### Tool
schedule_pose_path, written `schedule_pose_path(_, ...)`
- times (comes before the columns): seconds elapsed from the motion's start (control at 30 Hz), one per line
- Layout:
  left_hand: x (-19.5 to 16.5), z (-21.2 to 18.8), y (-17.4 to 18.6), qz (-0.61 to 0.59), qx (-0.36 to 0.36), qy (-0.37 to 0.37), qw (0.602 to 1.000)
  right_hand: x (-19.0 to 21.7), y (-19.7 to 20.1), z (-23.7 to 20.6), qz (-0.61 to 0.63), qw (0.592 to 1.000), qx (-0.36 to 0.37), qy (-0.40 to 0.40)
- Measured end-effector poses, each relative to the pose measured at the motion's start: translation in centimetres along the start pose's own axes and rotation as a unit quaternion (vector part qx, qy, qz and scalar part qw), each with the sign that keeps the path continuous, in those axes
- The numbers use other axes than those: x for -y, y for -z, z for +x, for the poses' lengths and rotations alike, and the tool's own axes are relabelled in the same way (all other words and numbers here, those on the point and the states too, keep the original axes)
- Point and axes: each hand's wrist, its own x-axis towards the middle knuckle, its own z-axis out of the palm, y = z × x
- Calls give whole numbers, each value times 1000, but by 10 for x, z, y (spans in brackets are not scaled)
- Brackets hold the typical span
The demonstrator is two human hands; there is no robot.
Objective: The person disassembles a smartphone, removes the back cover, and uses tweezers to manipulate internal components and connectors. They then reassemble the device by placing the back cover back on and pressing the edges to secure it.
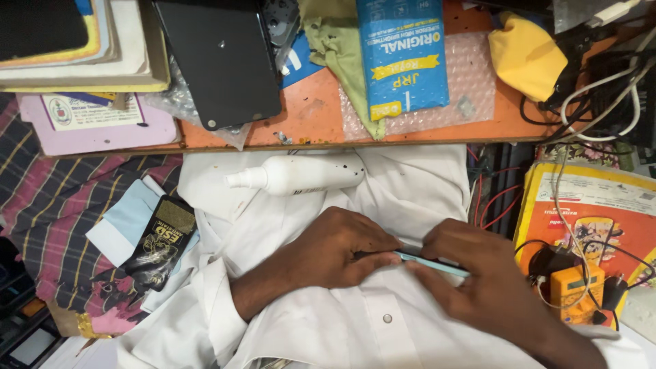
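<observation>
My left hand [328, 254] and my right hand [478, 280] meet over my lap, which is covered by white cloth [355, 328]. Both grip a thin flat light-blue device [430, 263], seen edge-on, between the fingertips. My left fingers pinch its left end, and my right hand covers its right end. A white plastic squeeze bottle [297, 174] lies on its side on the cloth, just beyond my left hand.
An orange desk edge [307, 130] runs across the top, carrying a black tablet-like slab [219, 61], a blue box [403, 58], bubble wrap, a yellow cloth [523, 55] and cables. An orange multimeter [577, 290] sits right. A black pouch [160, 239] lies left.
</observation>
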Motion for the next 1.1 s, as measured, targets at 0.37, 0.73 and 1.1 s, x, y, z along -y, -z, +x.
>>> schedule_pose_path(0.37, -19, -36, 17, -143, -95, -38, 984, -31, 7, -15, 199, 948, -134, 208)
schedule_pose_path(0.73, -30, -43, 13, -103, -142, -56, 983, -7, -28, 3, 71, 981, -57, 172)
schedule_pose_path(1.1, -58, -20, 22, -34, -164, 29, 985, -20, -30, 9, 183, 973, -55, 128)
